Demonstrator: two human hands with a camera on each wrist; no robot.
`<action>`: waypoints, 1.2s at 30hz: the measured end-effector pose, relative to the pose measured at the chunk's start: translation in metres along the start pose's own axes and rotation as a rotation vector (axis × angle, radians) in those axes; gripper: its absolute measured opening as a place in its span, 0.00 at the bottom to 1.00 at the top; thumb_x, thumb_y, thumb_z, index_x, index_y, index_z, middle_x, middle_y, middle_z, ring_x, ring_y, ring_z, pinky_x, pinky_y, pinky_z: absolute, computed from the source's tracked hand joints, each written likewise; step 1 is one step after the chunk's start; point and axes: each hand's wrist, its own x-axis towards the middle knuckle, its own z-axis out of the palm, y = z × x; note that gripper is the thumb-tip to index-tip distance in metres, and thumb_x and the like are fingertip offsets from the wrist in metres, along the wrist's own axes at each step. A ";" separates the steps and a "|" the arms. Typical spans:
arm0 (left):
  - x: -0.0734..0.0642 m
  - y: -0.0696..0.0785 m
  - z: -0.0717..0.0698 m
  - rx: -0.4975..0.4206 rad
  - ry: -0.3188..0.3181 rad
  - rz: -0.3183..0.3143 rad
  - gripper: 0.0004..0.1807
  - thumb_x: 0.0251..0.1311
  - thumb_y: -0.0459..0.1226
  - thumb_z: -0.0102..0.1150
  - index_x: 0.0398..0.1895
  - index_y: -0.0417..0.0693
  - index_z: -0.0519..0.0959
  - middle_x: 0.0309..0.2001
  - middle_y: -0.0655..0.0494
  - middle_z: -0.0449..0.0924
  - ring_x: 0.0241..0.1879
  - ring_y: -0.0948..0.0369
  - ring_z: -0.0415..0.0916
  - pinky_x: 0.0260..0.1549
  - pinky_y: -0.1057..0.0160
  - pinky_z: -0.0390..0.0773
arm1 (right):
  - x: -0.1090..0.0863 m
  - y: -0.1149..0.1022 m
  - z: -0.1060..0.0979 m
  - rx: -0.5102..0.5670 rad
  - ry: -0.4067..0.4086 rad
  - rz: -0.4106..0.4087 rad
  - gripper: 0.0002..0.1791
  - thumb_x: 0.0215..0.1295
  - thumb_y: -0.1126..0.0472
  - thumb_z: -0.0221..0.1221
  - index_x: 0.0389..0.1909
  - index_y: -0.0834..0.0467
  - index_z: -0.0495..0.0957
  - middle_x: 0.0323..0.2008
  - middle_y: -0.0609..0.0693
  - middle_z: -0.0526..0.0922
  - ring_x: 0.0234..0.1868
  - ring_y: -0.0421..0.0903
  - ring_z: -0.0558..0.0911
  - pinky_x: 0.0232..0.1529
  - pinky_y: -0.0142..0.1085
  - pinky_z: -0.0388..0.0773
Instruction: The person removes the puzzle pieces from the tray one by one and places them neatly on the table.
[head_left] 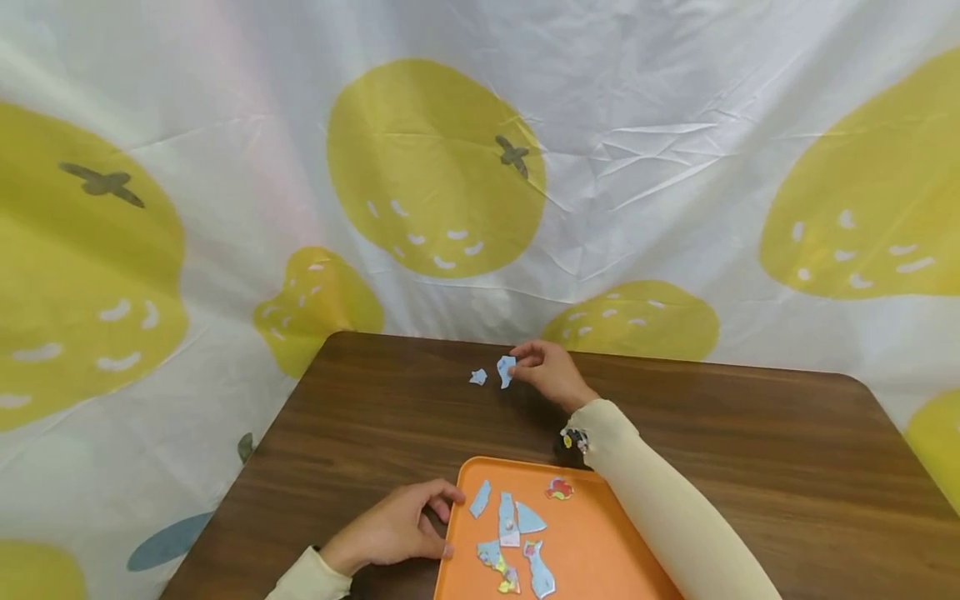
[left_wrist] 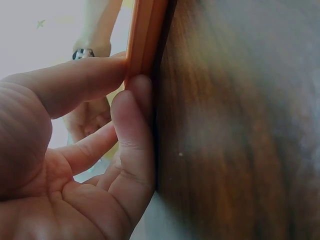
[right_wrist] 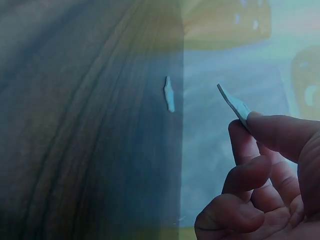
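Note:
Over the far edge of the table, my right hand (head_left: 551, 372) pinches a pale blue puzzle piece (head_left: 506, 372) between thumb and fingers. In the right wrist view the piece (right_wrist: 234, 106) is seen nearly edge-on, clear of the tabletop. A smaller pale blue piece (head_left: 478, 377) lies on the table just left of it. My left hand (head_left: 401, 523) holds the left rim of an orange tray (head_left: 600, 546), thumb and fingertips at its edge. Several pieces lie on the tray, among them a blue triangular one (head_left: 530, 518) and a red one (head_left: 558, 489).
The tray rests at the near side of the dark wooden table (head_left: 360, 433). A white curtain (head_left: 645, 167) printed with large yellow fruit hangs right behind the table and along its left side. My right forearm (head_left: 667, 492) reaches across the tray's right side.

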 end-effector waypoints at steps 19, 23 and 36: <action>-0.003 -0.002 0.000 -0.035 0.003 0.000 0.30 0.54 0.31 0.78 0.61 0.48 0.79 0.45 0.51 0.79 0.30 0.63 0.86 0.33 0.67 0.84 | 0.024 0.016 0.015 -0.122 0.010 0.075 0.15 0.64 0.63 0.71 0.50 0.62 0.85 0.42 0.60 0.91 0.45 0.54 0.88 0.43 0.38 0.80; -0.003 -0.002 0.001 -0.031 0.004 -0.005 0.30 0.53 0.32 0.78 0.61 0.49 0.79 0.44 0.52 0.79 0.30 0.63 0.86 0.33 0.67 0.84 | 0.027 0.022 0.015 -0.167 0.022 0.066 0.15 0.63 0.61 0.72 0.50 0.61 0.86 0.40 0.57 0.92 0.43 0.51 0.89 0.42 0.35 0.79; -0.003 -0.002 0.000 -0.024 0.018 -0.006 0.30 0.53 0.32 0.79 0.60 0.49 0.79 0.44 0.53 0.79 0.29 0.64 0.85 0.32 0.68 0.83 | 0.035 0.027 0.016 -0.240 0.040 0.059 0.19 0.62 0.58 0.74 0.52 0.61 0.87 0.38 0.56 0.92 0.39 0.49 0.89 0.40 0.35 0.79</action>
